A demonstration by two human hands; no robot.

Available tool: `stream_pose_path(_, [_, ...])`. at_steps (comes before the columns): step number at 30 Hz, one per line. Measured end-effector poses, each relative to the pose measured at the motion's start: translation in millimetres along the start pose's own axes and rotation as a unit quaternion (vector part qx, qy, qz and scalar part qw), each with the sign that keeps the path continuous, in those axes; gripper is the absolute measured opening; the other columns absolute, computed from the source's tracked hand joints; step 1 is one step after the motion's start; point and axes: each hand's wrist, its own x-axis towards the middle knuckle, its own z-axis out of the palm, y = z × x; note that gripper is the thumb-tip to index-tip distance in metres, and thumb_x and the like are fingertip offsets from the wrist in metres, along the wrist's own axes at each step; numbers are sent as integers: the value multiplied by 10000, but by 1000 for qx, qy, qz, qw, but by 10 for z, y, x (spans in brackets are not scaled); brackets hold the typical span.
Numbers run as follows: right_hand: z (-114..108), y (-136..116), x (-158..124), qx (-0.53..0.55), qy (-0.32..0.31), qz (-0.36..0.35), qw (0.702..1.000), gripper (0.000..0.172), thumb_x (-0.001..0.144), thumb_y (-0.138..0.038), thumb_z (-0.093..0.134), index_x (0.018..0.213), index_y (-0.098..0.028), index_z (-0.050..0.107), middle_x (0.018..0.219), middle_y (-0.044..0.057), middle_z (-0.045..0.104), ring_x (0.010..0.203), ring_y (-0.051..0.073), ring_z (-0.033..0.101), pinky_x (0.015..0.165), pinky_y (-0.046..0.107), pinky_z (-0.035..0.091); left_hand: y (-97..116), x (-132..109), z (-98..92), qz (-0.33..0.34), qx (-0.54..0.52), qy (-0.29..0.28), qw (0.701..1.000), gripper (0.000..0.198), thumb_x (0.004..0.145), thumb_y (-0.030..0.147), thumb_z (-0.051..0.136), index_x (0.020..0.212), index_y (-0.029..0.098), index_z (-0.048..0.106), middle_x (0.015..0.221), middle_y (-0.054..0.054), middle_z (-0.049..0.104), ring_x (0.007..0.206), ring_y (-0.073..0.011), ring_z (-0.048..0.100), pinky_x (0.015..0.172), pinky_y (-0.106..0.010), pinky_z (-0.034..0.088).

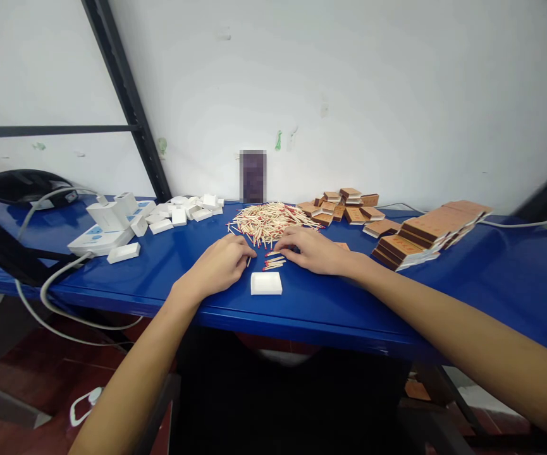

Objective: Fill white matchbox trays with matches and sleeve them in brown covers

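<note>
A heap of red-tipped matches [268, 221] lies on the blue table [501, 284] in front of me. My left hand [221, 265] rests knuckles up at the heap's near left edge, fingers curled together at a few loose matches. My right hand [313, 251] lies palm down at the near right edge, fingers stretched over a small bunch of matches [274, 261]. A white inner matchbox tray [266, 283] sits on the table just in front of both hands, touched by neither.
Brown matchbox sleeves lie in a loose pile [344, 205] behind the right hand and in stacked rows [429, 237] at the right. White trays [188, 210] and a white power strip [100, 237] with its cable lie at the left. A black frame post [131, 101] rises behind.
</note>
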Motion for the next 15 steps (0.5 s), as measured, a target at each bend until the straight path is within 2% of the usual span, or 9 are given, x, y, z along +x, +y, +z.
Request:
stream_pose_path(6, [-3, -24, 33, 8, -4, -7, 1000, 243, 933, -150, 508, 1025, -182, 731, 942, 83, 654, 893, 202, 586, 791, 330, 431, -19, 15, 0, -57, 28, -2, 998, 267, 944, 213, 491, 1025, 183, 743, 1021, -71, 695, 997, -258, 603, 900, -397, 478])
stream_pose_path(11, [21, -52, 115, 39, 15, -5, 999, 201, 905, -129, 558, 945, -169, 750, 877, 70, 705, 831, 185, 603, 759, 313, 430, -7, 25, -16, -73, 30, -6, 997, 209, 925, 222, 521, 926, 196, 728, 969, -54, 709, 966, -248, 623, 874, -370, 469])
stream_pose_path(15, [64, -107, 187, 78, 35, -7, 996, 167, 876, -116, 595, 893, -172, 751, 845, 45, 737, 788, 164, 620, 746, 293, 431, 22, 23, -21, -84, 10, -8, 996, 199, 916, 231, 521, 934, 201, 717, 938, -45, 712, 872, -217, 641, 769, -320, 460])
